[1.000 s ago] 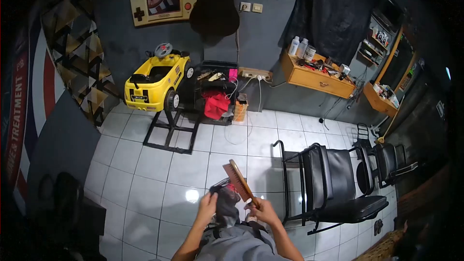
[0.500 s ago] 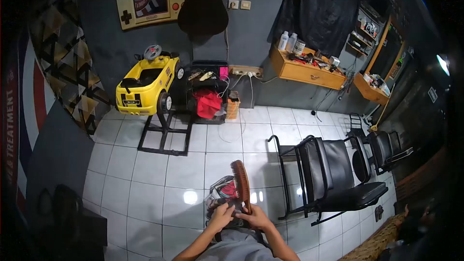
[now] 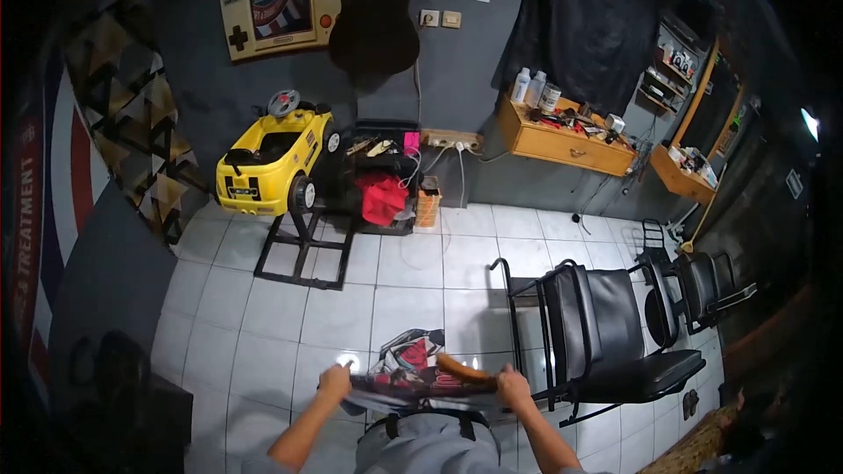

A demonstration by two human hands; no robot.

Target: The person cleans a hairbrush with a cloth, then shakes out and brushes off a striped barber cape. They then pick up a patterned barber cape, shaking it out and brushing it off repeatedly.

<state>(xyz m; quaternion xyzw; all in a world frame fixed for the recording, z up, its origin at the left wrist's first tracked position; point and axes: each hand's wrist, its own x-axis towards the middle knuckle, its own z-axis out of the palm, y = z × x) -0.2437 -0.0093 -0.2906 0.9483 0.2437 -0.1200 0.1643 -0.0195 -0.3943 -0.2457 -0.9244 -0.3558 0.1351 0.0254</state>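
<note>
A printed cloth (image 3: 408,382) in black, white and red is stretched across in front of my waist, its lower edge blurred by motion. My left hand (image 3: 334,382) is closed on its left end. At the right end, my right hand (image 3: 512,384) is closed around the handle of a wooden brush (image 3: 465,371), which points left over the cloth; the bristles are turned out of sight. The cloth's right edge also seems gripped in that hand. Part of the cloth (image 3: 413,351) bulges forward above the floor tiles.
A black barber chair (image 3: 606,316) stands close on my right. Ahead are a yellow toy car (image 3: 274,158) on a black metal frame (image 3: 303,250) and a black trolley (image 3: 386,184) with a red cloth. Bottles and tools crowd a wooden wall drawer (image 3: 571,149).
My hands have moved apart from close together, pulling the bunched cloth out wide. The brush has tipped from upright to nearly level, pointing left.
</note>
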